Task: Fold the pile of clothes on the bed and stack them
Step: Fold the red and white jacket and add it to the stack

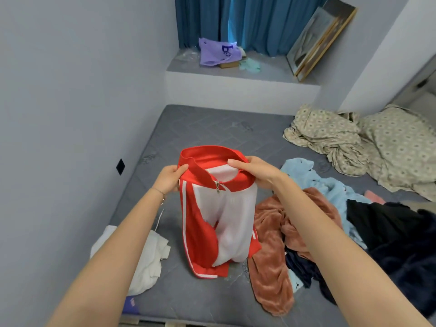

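Both hands grip the collar of a red track jacket (200, 234), the left hand (168, 179) at one end and the right hand (256, 171) at the other. It hangs open with its white lining showing over the grey bed (207, 128). A rust fleece garment (271, 267), a light blue garment (330, 185) and dark clothes (389, 232) lie heaped beside it on the right. A white garment (151, 256) lies on its left.

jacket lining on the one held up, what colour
White lining inside the red jacket, best in the head view.
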Motion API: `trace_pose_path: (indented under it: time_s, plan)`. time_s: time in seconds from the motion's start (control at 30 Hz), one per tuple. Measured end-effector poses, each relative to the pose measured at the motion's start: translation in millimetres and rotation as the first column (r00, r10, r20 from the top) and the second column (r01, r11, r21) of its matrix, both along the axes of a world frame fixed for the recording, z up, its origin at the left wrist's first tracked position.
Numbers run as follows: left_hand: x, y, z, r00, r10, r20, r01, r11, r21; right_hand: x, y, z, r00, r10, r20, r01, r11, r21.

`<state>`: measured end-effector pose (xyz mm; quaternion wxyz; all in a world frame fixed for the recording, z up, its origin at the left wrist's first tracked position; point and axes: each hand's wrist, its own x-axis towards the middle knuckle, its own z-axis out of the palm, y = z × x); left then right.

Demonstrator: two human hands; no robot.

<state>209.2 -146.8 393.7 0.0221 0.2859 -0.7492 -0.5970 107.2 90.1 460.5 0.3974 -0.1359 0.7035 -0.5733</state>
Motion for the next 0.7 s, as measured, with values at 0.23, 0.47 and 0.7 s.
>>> trace_pose_path:
  time_s: [0.23, 0.47, 0.7]
  plan:
    - [-13.9, -3.5, 4.1, 0.993, 0.087, -0.086, -0.075, 0.988, 0.132, 0.8, 35.8, -14.0, 0.961, 0.271, 0.054, -0.268, 0.962, -0.054]
    - [-24.7, 6.2, 7.1, 0.983, 0.172, -0.072, -0.14, 0.936, 0.323, 4.3, 46.7, -29.9, 0.937, 0.326, -0.128, -0.294, 0.931, 0.215]
    - [-20.1, 7.4, 11.4, 0.994, -0.084, -0.064, 0.099, 0.954, 0.284, -0.7, 49.8, -31.4, 0.986, 0.085, -0.144, -0.065, 0.988, 0.137]
